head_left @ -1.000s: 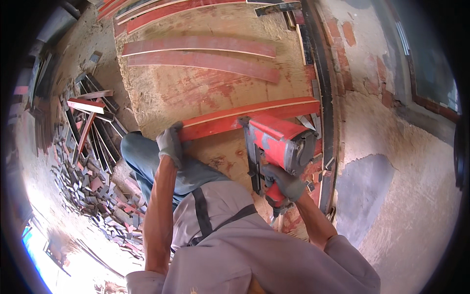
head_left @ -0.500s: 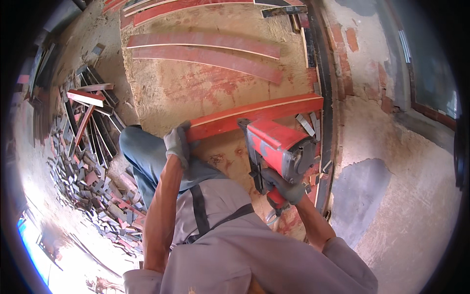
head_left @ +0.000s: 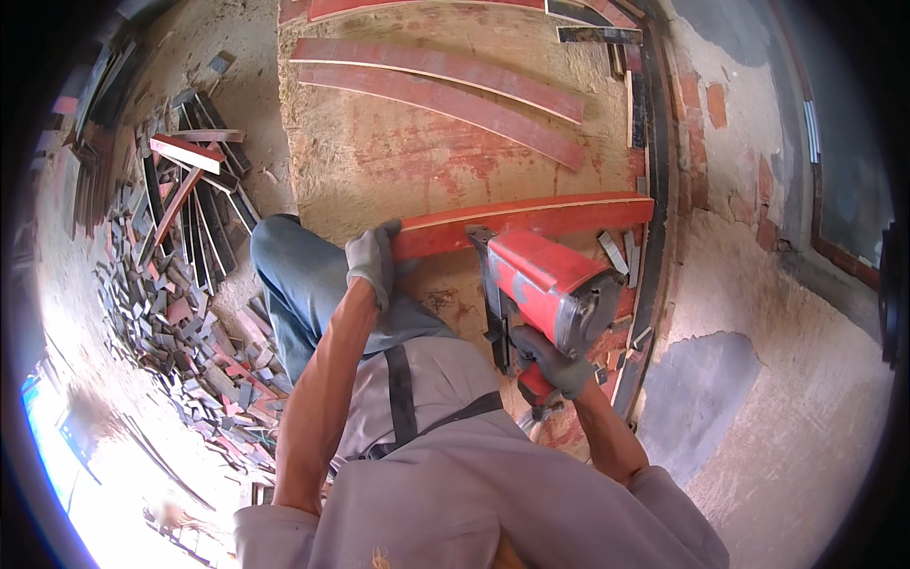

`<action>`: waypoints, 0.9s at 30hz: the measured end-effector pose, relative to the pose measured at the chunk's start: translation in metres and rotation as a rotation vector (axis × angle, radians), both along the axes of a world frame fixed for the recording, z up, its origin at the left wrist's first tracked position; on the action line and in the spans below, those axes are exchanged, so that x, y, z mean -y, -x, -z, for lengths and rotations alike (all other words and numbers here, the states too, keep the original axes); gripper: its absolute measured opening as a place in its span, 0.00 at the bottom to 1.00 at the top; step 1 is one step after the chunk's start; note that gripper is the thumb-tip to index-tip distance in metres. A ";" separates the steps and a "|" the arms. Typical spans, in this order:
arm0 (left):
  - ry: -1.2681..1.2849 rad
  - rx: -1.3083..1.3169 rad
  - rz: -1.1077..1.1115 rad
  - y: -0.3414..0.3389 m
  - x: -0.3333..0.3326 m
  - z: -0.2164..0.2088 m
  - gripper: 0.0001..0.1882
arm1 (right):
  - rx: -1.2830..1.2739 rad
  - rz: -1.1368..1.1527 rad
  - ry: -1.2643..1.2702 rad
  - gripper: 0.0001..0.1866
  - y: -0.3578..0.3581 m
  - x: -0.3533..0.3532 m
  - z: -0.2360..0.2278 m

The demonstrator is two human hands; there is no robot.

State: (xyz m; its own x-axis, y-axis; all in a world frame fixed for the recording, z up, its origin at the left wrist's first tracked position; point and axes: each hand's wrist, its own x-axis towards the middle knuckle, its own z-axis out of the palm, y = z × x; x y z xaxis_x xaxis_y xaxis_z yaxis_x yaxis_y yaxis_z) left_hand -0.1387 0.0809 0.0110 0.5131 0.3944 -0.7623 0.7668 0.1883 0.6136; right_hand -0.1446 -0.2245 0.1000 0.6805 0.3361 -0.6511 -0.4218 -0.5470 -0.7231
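A long red wooden strip (head_left: pixel 531 215), pale along its edge, lies crosswise on the work surface and reaches a dark rail at the right. My gloved left hand (head_left: pixel 373 258) is closed around the strip's left end. In my gloved right hand (head_left: pixel 553 362) is the handle of a red and black nail gun (head_left: pixel 542 275). The gun's nose meets the near side of the strip, left of its middle. Whether it presses on the wood, I cannot tell.
Two loose red strips (head_left: pixel 445 85) lie farther back on the stained board (head_left: pixel 408 180). A dark rail (head_left: pixel 654 190) runs along the right, beside a patchy wall (head_left: pixel 711 275). Small offcuts (head_left: pixel 171 332) are heaped at left below a stack of longer pieces (head_left: pixel 194 190).
The whole view has shifted, so the strips and offcuts sit farther right in the picture. Both hands keep their holds, and the nail gun stays by the red strip.
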 end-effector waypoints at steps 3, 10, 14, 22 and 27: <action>-0.143 0.194 0.058 0.034 -0.006 0.057 0.17 | -0.057 -0.003 0.003 0.07 -0.008 -0.016 -0.019; 0.203 -0.012 -0.340 0.004 0.000 0.002 0.15 | 0.023 -0.082 -0.058 0.05 -0.006 -0.033 -0.019; -0.078 0.089 0.017 0.013 -0.002 0.011 0.14 | 0.122 -0.151 -0.078 0.04 -0.005 -0.038 -0.009; -0.349 0.148 0.414 0.030 -0.012 0.059 0.16 | -0.025 -0.200 -0.052 0.08 0.003 -0.030 0.002; -0.392 0.101 0.535 0.024 -0.012 0.035 0.16 | 0.033 -0.262 -0.016 0.07 0.002 -0.036 -0.007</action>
